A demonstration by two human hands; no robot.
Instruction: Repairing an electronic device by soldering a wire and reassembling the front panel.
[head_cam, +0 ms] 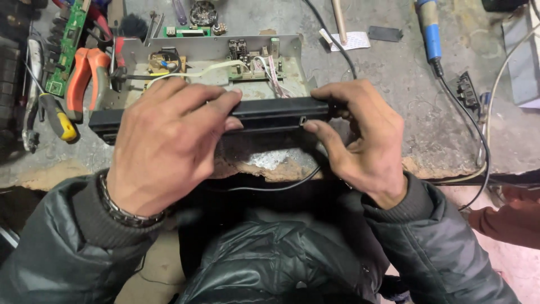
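Note:
A long black plastic front panel [275, 115] lies across the near edge of a grey metal chassis [292, 53] that carries small circuit boards and white wires. My left hand [163, 143] lies over the panel's left half, fingers wrapped over its top edge. At the panel's right end my right hand [363, 138] grips it, thumb pressed against the front face and fingers curled behind. Both wrists come out of dark padded jacket sleeves, and a metal bracelet sits on the left wrist.
Orange-handled pliers [87, 76], a yellow-and-black screwdriver [59, 118] and a green circuit board [67, 45] lie at left. A blue-handled tool [430, 31] with a black cable lies at back right. The worn bench edge [270, 166] is chipped. Another person's sleeve [509, 217] shows at right.

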